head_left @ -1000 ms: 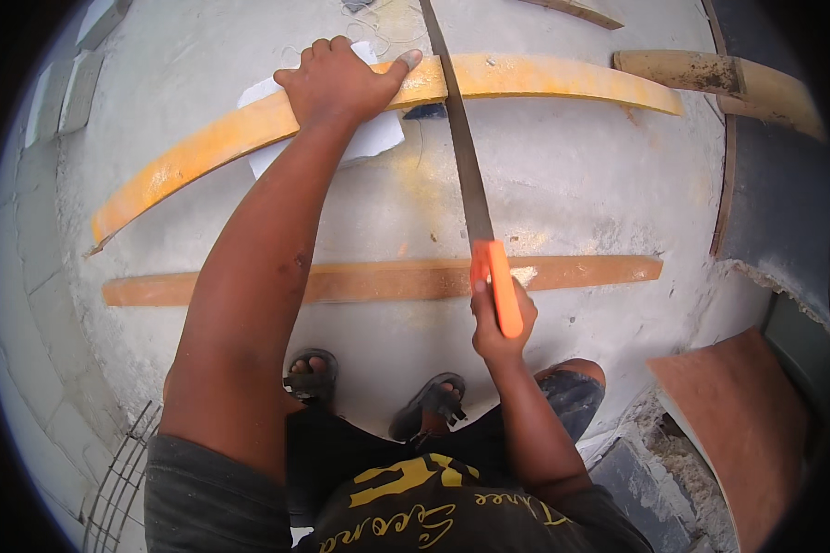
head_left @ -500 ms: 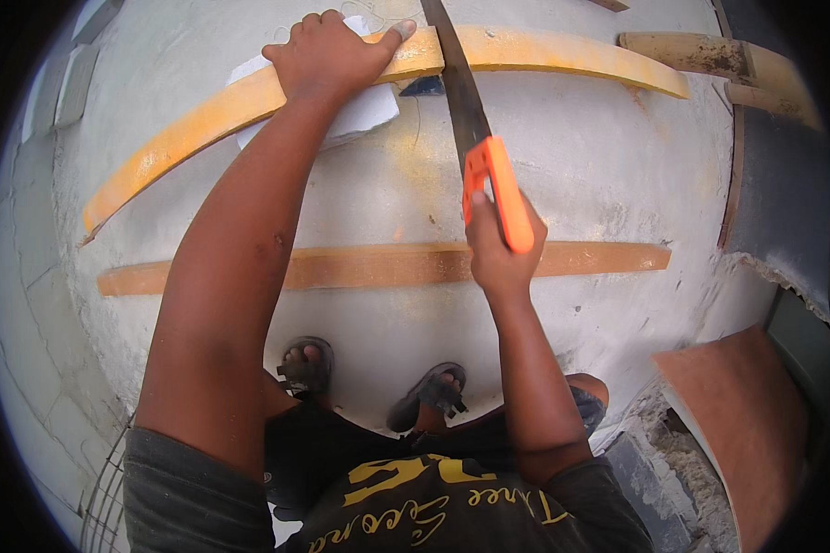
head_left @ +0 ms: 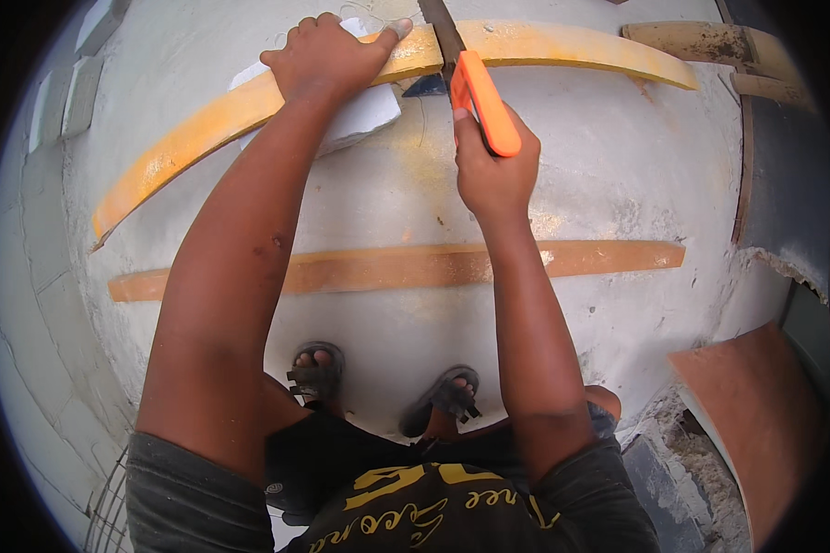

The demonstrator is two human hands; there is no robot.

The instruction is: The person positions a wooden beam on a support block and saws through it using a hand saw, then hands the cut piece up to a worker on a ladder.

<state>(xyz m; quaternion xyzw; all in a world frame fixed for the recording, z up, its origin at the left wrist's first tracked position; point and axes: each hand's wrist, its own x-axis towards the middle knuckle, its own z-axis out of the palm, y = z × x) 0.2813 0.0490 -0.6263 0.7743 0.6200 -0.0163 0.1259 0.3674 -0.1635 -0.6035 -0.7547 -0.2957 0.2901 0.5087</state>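
My left hand grips a long yellow-coated wooden board at the upper middle, thumb along its top, just left of a dark handsaw blade. The blade crosses the board at a cut line. My right hand is closed on the saw's orange handle, on the near side of the board. A white block sits under the board, and a small dark object lies beside it. A second, browner board lies crosswise on the concrete floor, between the yellow board and my sandalled feet.
Bamboo-like poles and a dark panel are at the upper right. A brown sheet leans over rubble at lower right. Grey blocks stand at upper left. A wire grid is at lower left.
My right hand and the orange handle have moved forward, away from my body and up the frame, so the saw has slid further across the board. My left hand stays on the board.
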